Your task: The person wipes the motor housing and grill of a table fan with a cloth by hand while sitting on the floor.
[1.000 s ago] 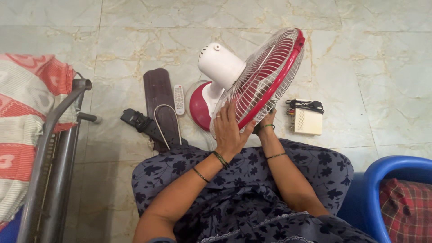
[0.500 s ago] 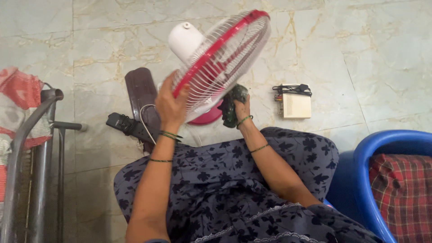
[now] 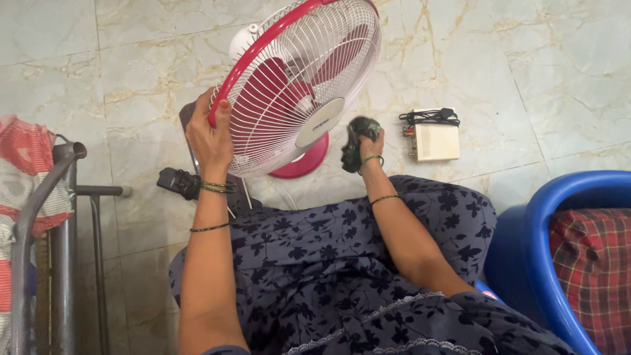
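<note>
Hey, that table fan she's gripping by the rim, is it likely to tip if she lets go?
Probably. The table fan looks top-heavy: its wide grille leans well over the small round red base. The left hand on the red rim seems to steady it. The thin wire grille likely flexes if pressed.

The left arm reaches forward and up, nearly straight. The left hand (image 3: 209, 135) is curled tight, with the fingers bent over and the thumb up, and thin green bangles sit on the wrist. The right arm is bent at the elbow and goes forward too. The right hand (image 3: 367, 139) is closed in a fist, knuckles up, with green bangles on that wrist as well. The two hands are well apart.
</note>
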